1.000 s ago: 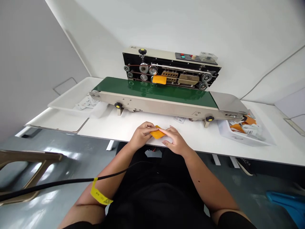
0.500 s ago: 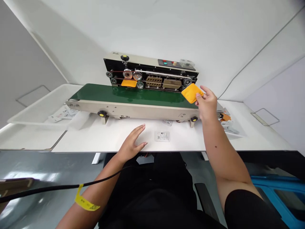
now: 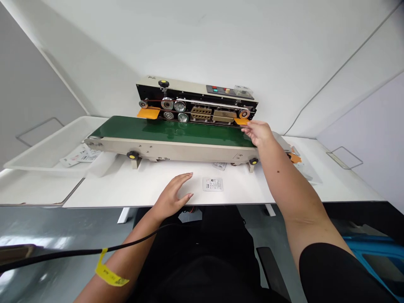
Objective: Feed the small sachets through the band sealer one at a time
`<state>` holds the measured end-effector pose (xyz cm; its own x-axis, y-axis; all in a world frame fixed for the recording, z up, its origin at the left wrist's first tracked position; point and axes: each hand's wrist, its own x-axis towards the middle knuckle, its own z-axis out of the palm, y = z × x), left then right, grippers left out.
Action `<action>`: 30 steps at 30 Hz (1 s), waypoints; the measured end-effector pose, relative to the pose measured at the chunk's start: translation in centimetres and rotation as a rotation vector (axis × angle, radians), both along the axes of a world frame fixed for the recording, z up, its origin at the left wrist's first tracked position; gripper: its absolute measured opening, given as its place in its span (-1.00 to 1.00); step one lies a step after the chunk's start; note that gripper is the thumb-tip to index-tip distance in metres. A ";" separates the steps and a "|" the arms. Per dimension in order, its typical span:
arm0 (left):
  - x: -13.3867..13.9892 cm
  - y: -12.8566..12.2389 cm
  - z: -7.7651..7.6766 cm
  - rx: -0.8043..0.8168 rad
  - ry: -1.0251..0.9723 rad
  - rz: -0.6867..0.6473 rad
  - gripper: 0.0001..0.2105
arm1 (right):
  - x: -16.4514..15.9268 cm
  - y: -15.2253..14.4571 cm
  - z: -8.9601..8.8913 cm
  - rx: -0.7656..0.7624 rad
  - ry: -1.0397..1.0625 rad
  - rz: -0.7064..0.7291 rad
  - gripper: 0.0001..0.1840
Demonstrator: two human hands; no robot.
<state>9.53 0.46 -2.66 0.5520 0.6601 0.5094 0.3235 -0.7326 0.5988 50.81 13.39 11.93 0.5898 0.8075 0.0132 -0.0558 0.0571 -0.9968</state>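
R hand (image 3: 259,133) holds orange pouch (image 3: 241,121) at mach. (image 3: 197,97), printed pkt (image 3: 212,184) illegible.

At the green belt's (image 3: 176,132) right end, the person's right hand (image 3: 258,132) covers part of an orange packet (image 3: 240,121). Print on the white packet (image 3: 212,184) before the belt is too small to read. Well right of the belt, a blue object (image 3: 377,256) is cut off.
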 end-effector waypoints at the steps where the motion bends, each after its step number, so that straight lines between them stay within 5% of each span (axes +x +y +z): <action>1: 0.0 0.0 0.0 -0.001 0.008 0.003 -0.42 | -0.3 0.0 0.0 -0.014 -0.081 0.004 -0.68; 5: 0.0 -0.2 0.2 -0.022 0.014 0.031 -0.48 | -2.1 -3.2 -1.4 0.106 -0.508 -0.222 -0.65; 8: 0.0 -0.2 0.3 -0.021 0.026 0.029 -0.55 | -5.3 -8.5 -5.7 0.298 -0.756 -0.280 -0.65; 12: 0.5 0.0 0.3 0.026 0.107 -0.040 -0.57 | -10.1 -14.5 -13.3 0.242 -1.084 0.334 -0.63; 15: 0.9 0.1 0.0 0.093 0.206 -0.096 -0.54 | -11.7 -15.4 -16.4 -0.004 -1.157 0.499 -0.39; 21: 1.1 0.3 -0.8 0.201 0.324 -0.100 -0.49 | -12.1 -13.8 -16.6 -0.242 -1.221 0.475 -0.24; 30: 1.8 0.3 -0.7 0.239 0.499 -0.205 -0.17 | -12.7 -15.3 -15.8 0.052 -1.311 0.659 -0.39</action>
